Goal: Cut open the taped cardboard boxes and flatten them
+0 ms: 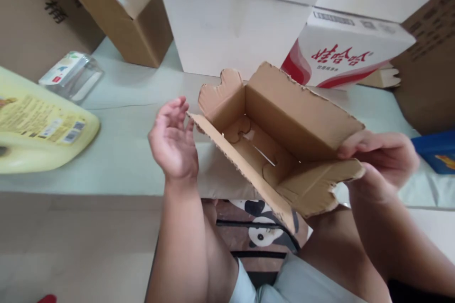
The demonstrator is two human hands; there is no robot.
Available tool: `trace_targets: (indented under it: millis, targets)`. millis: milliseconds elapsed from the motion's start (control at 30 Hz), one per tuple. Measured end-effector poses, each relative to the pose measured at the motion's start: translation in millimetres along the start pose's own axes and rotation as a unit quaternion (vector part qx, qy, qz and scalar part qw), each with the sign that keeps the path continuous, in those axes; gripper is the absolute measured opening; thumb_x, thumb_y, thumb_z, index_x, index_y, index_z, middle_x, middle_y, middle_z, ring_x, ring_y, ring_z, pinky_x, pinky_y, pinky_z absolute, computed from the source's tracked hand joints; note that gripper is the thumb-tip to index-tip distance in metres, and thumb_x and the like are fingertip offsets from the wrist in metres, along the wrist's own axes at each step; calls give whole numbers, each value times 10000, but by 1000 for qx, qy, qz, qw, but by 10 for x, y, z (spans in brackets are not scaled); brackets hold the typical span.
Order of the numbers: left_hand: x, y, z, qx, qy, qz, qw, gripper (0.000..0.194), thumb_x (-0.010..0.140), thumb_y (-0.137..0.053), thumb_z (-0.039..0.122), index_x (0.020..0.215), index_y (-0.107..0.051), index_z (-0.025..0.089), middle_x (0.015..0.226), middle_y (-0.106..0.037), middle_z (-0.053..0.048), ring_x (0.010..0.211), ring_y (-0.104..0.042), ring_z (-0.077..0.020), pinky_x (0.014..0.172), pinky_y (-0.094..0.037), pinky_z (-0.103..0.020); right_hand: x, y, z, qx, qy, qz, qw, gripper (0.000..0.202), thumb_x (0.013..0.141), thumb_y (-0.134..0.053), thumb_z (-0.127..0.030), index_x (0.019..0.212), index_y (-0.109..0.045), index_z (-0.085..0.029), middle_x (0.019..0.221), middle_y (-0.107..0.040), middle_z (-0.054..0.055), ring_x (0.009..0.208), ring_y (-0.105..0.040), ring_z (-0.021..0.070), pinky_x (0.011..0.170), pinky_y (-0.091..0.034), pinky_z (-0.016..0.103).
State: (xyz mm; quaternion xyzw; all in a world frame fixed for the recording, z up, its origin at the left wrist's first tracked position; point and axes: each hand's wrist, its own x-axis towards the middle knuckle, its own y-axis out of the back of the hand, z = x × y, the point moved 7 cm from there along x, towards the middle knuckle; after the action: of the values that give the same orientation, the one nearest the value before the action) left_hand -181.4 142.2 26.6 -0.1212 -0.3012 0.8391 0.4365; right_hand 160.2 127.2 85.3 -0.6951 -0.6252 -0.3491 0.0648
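Note:
A brown cardboard box (302,109) with a ragged, torn top edge is tilted in front of me, its open top towards me. Its inside looks bare, and slots and a light gap show in its bottom. My right hand (384,156) grips the box at its right corner, thumb and fingers closed on the cardboard. At the box's left end, my left hand (176,142) is palm up with its fingers loosely spread. Its fingertips are beside the near wall's edge; whether they touch it I cannot tell.
A yellow jug (46,123) and a clear plastic pack (73,75) lie at left on the pale green tabletop (124,151). Behind stand another cardboard box (142,23), white cartons (227,23) and a red-and-white carton (341,52). A blue box (437,151) is at right.

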Motion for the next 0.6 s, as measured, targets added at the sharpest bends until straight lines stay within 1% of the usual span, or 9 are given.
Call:
trace_targets:
  millis: [67,133,200,267,333,433,467,533,600]
  targets:
    - [-70,-248,-159,36,0,-110,993,469,857,-539,627,999,-737,225,1139,-722,-93,1191,-640,-262,1003,-511,-373,-29,79,91,16,55,26,998,283,782,-724,-627,854,-623,-373,645,-516,16,529,-504,220,484,-449,408]
    - [-147,-430,-311,75,0,-179,981,550,872,-510,698,1009,-742,218,1110,-737,-108,1165,-663,-281,1028,-514,-413,-40,104,170,10,117,73,990,274,752,-782,-505,912,-639,-334,779,-578,31,690,-601,232,618,-537,435]
    - [-191,-538,-408,119,-23,-198,973,546,901,-495,703,958,-742,219,1076,-746,-99,1125,-679,-264,1040,-513,-418,-68,125,288,-21,126,139,982,426,705,-840,-436,1068,-643,-334,1065,-626,66,1054,-640,291,908,-561,512]
    - [-208,-606,-424,158,-85,-192,965,480,901,-556,667,869,-725,220,982,-745,-78,1043,-690,-230,1009,-523,-391,-107,104,458,-9,68,160,985,644,710,-853,-458,1279,-567,-358,1294,-591,76,1277,-571,314,1070,-504,543]
    - [-208,-634,-411,182,-146,-170,957,416,867,-661,611,793,-690,203,837,-712,-54,863,-680,-187,868,-541,-345,-158,7,648,66,-26,110,991,675,797,-791,-514,1385,-489,-377,1322,-615,66,1239,-621,287,1038,-543,512]
    - [-175,-606,-434,202,-167,-127,957,400,758,-812,526,740,-615,179,674,-611,2,614,-552,-111,629,-451,-269,-247,-138,776,173,-108,19,979,384,941,-663,-467,1305,-590,-366,1244,-700,32,1133,-695,230,987,-587,435]
    - [-167,-592,-441,204,-167,-115,958,407,725,-842,504,750,-601,177,659,-589,18,587,-518,-94,601,-418,-253,-260,-148,773,194,-106,4,975,291,970,-635,-424,1254,-637,-362,1240,-715,19,1152,-695,217,1014,-578,424]
    - [-172,-587,-436,204,-180,-112,956,397,695,-867,447,841,-611,180,678,-588,33,593,-517,-84,613,-409,-238,-262,-149,717,225,-64,-33,972,256,964,-653,-415,1210,-693,-357,1271,-720,12,1218,-676,219,1071,-549,427]
    - [-206,-616,-425,203,-199,-137,949,439,685,-865,379,1004,-631,188,791,-652,10,688,-588,-100,690,-455,-245,-264,-126,642,248,-5,-64,967,385,905,-683,-572,1207,-722,-337,1302,-708,37,1241,-664,255,1086,-536,458]
